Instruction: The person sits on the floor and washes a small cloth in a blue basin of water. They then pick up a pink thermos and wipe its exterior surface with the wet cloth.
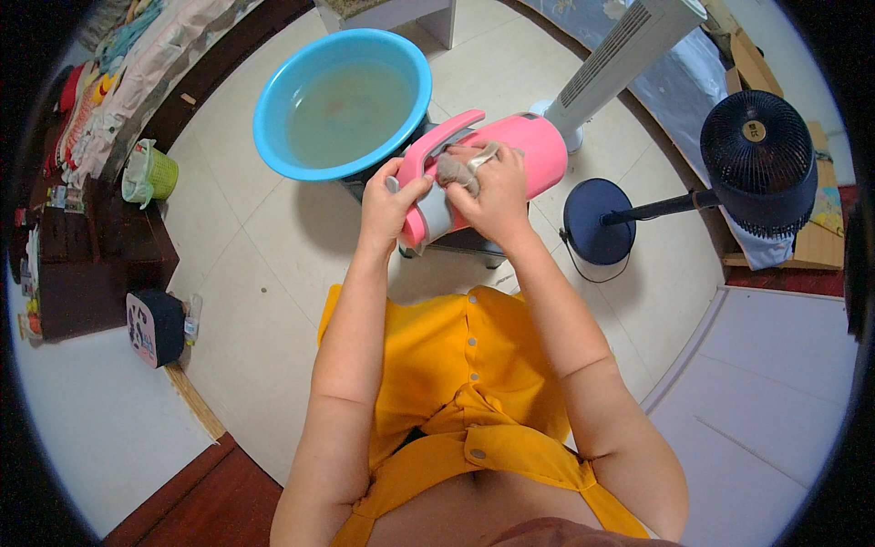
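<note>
A pink and grey handled jug [536,154], likely an insulated one, is tilted nearly sideways in front of me. Its grey neck and lid end face left, toward my body. My left hand [391,205] grips the jug at that end, near the base of the handle [444,140]. A bunched greyish-brown cloth [456,172] with a pale strip is in my right hand [497,188], pressed against the jug's side beside the handle. Beyond my left hand is a blue plastic basin [273,147] with cloudy water in it. Part of the jug is hidden by my fingers.
A dark stand [472,241] is partly visible under the jug. To the right are a white tower fan [608,61] and a dark blue pedestal fan [757,157]. A green bin [163,174] and a dark box-shaped item [160,328] stand at left on the tiled floor [232,273].
</note>
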### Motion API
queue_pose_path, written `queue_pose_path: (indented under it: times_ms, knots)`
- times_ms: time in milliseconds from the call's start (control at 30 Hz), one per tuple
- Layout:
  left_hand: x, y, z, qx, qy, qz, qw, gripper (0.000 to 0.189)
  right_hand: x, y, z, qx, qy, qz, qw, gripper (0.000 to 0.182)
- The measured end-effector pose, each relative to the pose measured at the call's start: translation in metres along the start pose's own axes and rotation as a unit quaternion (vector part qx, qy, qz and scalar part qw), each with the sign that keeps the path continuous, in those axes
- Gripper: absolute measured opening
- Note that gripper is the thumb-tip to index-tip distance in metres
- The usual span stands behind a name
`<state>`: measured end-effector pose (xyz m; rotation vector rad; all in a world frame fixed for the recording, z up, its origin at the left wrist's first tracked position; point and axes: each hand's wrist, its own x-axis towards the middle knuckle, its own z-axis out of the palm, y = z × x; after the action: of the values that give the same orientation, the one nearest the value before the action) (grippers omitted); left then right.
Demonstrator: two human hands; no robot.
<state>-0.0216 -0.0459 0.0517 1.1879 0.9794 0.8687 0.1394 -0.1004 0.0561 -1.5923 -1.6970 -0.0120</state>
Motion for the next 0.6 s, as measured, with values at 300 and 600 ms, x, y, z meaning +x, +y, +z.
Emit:
queue_pose_path:
  times_ms: [300,600]
  knots:
    - [0.0009,-0.0010,0.0002,0.058,0.010,0.020,0.998,0.025,-0.0002,-0.0121,-0.0032,0.031,-0.059,-0.035,0.997,0.034]
    - [0.0038,0.0017,-0.0035,0.082,-0.021,0.029,0.996,0.029,-0.0018,-0.0103,-0.0011,0.038,-0.059,-0.029,0.997,0.032]
